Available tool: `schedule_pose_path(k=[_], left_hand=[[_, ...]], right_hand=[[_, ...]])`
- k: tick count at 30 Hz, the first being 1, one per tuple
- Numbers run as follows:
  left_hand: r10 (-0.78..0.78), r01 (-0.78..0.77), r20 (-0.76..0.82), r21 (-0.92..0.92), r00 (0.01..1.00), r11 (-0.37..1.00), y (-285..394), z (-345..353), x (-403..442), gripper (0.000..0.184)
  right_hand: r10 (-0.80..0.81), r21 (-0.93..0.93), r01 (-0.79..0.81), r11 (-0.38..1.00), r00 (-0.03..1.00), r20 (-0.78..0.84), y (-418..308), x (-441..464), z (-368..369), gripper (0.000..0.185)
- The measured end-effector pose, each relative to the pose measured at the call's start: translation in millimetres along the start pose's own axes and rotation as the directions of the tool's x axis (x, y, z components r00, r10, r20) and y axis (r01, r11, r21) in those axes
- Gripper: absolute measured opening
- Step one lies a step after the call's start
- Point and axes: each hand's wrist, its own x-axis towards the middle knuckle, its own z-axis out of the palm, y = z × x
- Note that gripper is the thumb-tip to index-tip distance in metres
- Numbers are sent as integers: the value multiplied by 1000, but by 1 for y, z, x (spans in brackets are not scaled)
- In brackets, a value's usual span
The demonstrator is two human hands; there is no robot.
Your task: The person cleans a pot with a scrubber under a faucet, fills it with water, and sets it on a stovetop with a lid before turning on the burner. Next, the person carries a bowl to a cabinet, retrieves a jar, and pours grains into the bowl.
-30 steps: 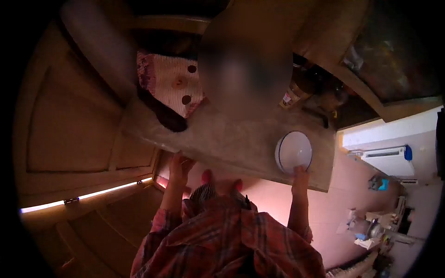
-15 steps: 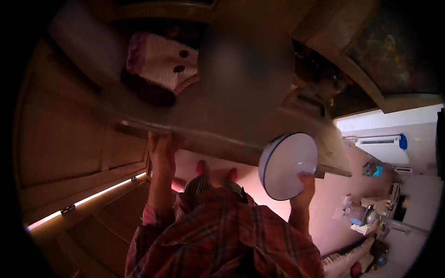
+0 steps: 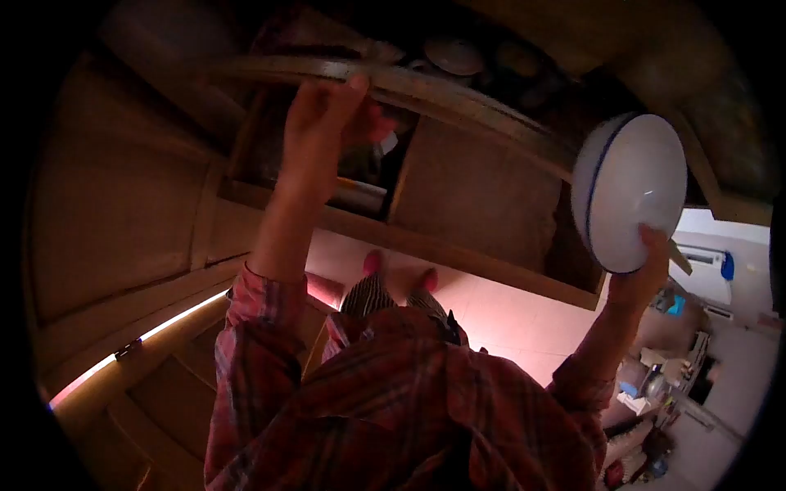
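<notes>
My left hand [image 3: 323, 119] grips the front edge of a raised wooden board [image 3: 458, 102], its thumb on the rim. Beneath the board an open compartment [image 3: 483, 192] shows, split by a divider; in its left part lie some items too dark to name. At the right, my right hand [image 3: 647, 258] holds a white bowl [image 3: 643, 184] with a dark blue rim by its lower edge, thumb inside. The bowl is tilted on its side, and I see nothing in it.
Dim dishes [image 3: 454, 56] stand behind the board. Wooden door panels [image 3: 115, 204] are at the left. Below, my feet in red shoes [image 3: 373, 262] stand on a pale floor [image 3: 499, 315]. A white appliance [image 3: 700, 266] and cluttered items are at the far right.
The board's front edge has risen in my left hand, uncovering the compartment. My right hand has lifted the bowl off the surface and moved it up and right, tilting it.
</notes>
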Motion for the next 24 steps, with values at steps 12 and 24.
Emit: schedule_pose_path(k=[12, 24], left_hand=[[13, -72, 218, 263, 976, 962, -75, -106, 49, 29], [-276, -471, 411, 857, 869, -207, -174, -132, 83, 29]], right_hand=[[-458, -493, 550, 674, 835, 305, 9, 50, -47, 29], [-219, -347, 167, 923, 969, -117, -24, 38, -7, 44]])
